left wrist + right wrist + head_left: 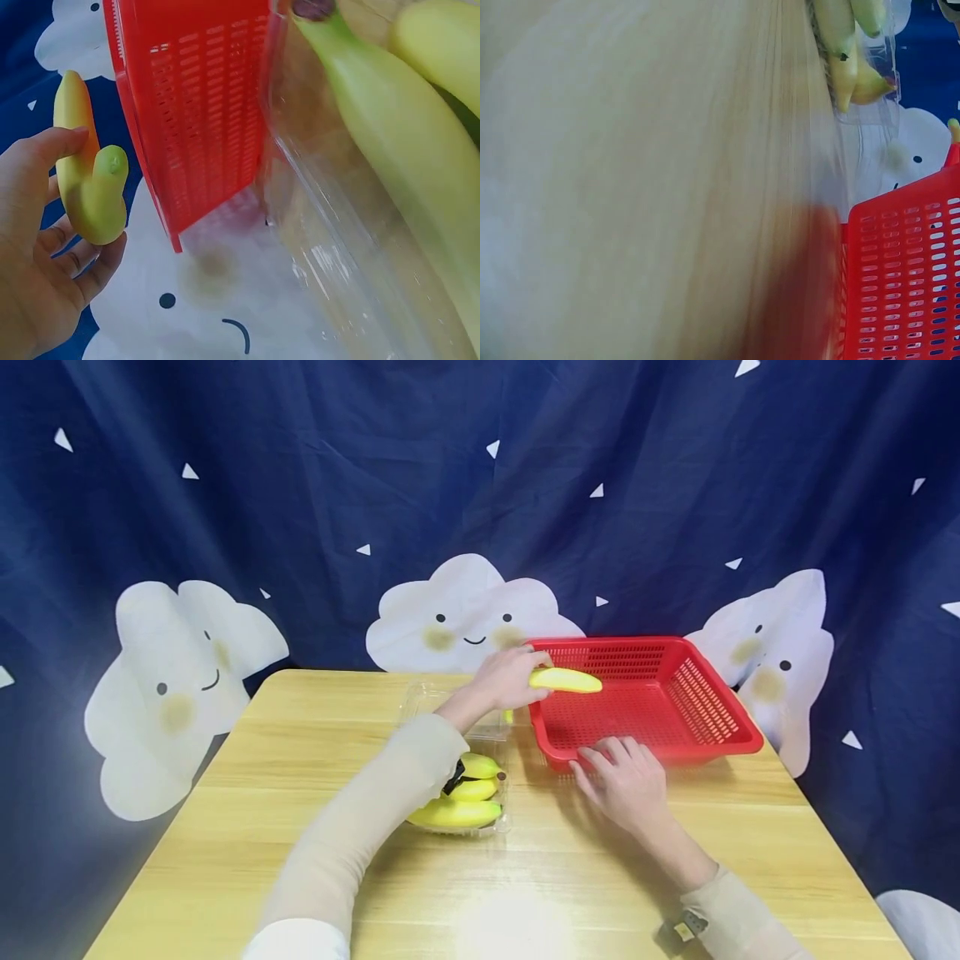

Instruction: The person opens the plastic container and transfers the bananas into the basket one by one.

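Yellow banana (576, 680) juts from the left grip (513, 678) pinching it (seemingly above the red basket (626, 714)).

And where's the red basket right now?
In the head view, the red plastic basket sits right of the clear container, the right hand at its near rim.

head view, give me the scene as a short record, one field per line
left hand: holds a yellow banana above the left end of the red basket
right hand: fingers curled over the basket's near rim
clear container: left of the basket, at least three bananas in view, partly hidden by the left sleeve
surface: wooden table
backdrop: dark blue curtain with white clouds
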### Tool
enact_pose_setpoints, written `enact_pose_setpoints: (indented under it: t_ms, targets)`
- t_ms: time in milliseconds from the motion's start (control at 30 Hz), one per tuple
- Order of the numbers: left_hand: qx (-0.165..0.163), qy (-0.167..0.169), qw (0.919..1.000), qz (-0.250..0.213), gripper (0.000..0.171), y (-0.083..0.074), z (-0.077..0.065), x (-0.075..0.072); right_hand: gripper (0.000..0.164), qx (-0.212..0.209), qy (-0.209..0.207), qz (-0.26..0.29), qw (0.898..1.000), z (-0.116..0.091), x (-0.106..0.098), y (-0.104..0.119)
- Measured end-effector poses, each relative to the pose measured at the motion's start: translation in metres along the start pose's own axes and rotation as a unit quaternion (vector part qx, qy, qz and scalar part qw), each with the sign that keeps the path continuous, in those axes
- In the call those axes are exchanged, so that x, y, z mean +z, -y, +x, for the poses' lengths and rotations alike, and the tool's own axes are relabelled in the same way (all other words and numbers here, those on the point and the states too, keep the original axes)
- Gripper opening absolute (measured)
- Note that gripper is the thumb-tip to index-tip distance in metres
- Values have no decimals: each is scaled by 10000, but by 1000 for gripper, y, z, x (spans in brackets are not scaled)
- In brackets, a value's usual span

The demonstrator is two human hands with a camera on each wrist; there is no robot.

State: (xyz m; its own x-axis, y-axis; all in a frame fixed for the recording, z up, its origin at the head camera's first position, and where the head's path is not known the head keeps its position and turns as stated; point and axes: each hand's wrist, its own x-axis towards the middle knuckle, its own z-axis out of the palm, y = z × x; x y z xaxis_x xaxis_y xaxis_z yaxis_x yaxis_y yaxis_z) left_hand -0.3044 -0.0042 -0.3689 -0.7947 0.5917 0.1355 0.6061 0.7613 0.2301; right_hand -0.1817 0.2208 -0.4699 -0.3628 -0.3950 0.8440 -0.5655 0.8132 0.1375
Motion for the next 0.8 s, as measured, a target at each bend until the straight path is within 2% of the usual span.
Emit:
enact_pose_setpoints:
  t_ms: [167,400,800]
  targets:
    - [33,5,10000,-31,43,-10,9,3,34,-12,-27,32,10000,1,0,0]
    - [6,-7,9978,-669,42,-21,17,14,35,-22,15,31,10000,0,-2,0]
    - [20,60,9983,-572,42,-38,21,25,35,-53,-36,79,9999,1,-1,0]
